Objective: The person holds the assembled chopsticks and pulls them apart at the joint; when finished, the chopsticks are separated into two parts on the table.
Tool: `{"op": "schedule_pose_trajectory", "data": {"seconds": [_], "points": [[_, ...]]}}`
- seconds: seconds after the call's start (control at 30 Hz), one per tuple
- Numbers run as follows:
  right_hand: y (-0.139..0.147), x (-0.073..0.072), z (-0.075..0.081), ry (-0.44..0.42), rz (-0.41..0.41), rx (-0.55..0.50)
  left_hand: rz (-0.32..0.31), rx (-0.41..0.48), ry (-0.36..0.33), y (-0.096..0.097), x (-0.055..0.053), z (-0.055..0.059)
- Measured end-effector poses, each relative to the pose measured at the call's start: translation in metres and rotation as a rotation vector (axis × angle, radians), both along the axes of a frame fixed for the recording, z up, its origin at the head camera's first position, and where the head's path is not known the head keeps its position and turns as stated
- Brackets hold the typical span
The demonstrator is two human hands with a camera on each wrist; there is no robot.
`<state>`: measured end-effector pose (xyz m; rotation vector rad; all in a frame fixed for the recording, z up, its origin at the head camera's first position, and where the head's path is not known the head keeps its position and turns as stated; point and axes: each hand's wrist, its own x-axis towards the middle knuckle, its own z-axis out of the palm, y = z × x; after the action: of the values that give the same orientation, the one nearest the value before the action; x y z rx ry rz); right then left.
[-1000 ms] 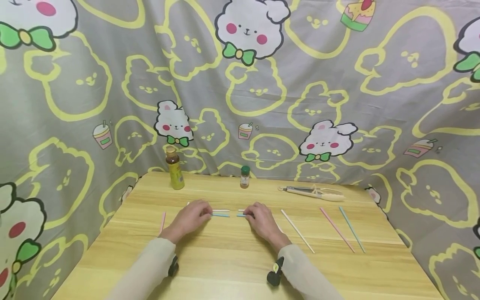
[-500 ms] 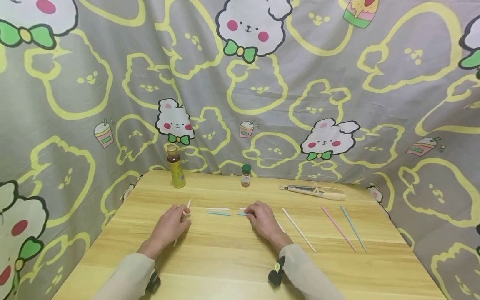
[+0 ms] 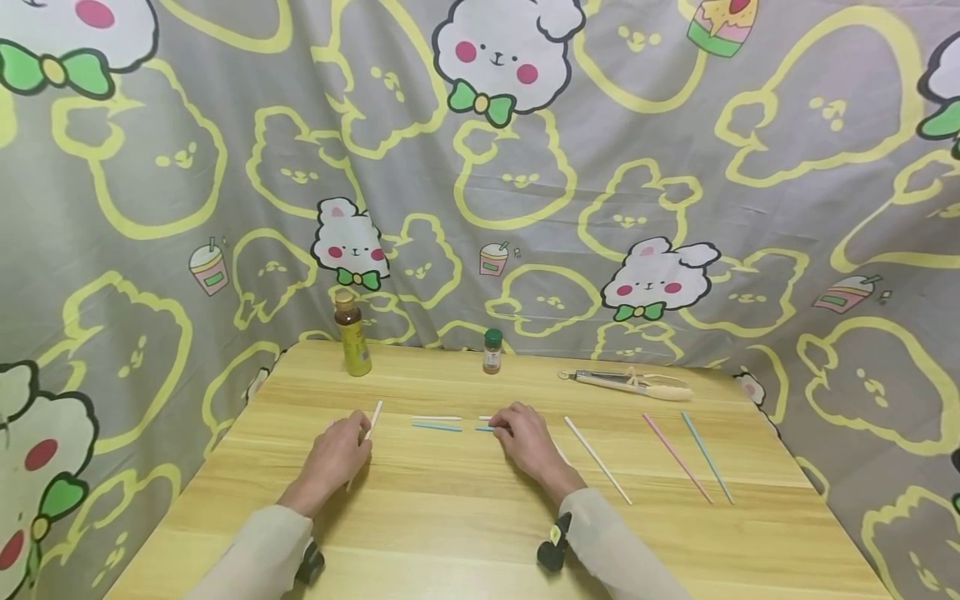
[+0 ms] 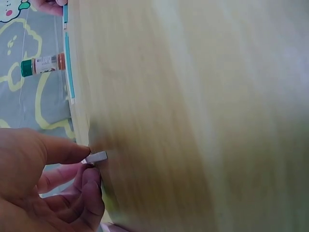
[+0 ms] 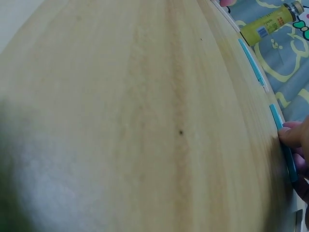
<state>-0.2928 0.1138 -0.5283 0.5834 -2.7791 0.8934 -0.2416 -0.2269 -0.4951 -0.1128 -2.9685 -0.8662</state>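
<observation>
1. Left hand [image 3: 335,454]: thumb and index finger nearly closed together, pinching a slanting white stick [image 4: 99,156]. The stick's far end projects beyond the fingers; whether it touches the table [image 3: 427,542] cannot be told.
2. Right hand [image 3: 525,442]: fingers bent, thumb and fingers closed on a short blue stick [image 5: 274,113] that lies along the tabletop. A short white stick [image 3: 484,417] runs just beside it; its grip, if any, cannot be determined.
3. Beside the left hand: a pink stick [image 4: 113,227], mostly hidden.
4. Between the hands: a middle white stick [image 3: 431,417] and a middle blue stick [image 3: 437,427], side by side, slightly apart.
5. Right of the right hand, slanting: a long white stick [image 3: 597,460], then a long pink stick [image 3: 678,458] and long blue stick [image 3: 707,457] near each other.
6. Rear of table, left to right: upright yellow bottle [image 3: 356,346], upright green-capped jar [image 3: 492,354], tongs [image 3: 626,383] lying flat.
7. Behind: patterned cloth [image 3: 525,250].
</observation>
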Motion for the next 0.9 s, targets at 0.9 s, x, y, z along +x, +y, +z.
{"op": "schedule_pose_trajectory", "data": {"seconds": [0.9], "points": [[0.001,0.037,0.043,-0.143,0.298,-0.136,-0.41,0.012,0.124,0.069,0.023,0.029]]}}
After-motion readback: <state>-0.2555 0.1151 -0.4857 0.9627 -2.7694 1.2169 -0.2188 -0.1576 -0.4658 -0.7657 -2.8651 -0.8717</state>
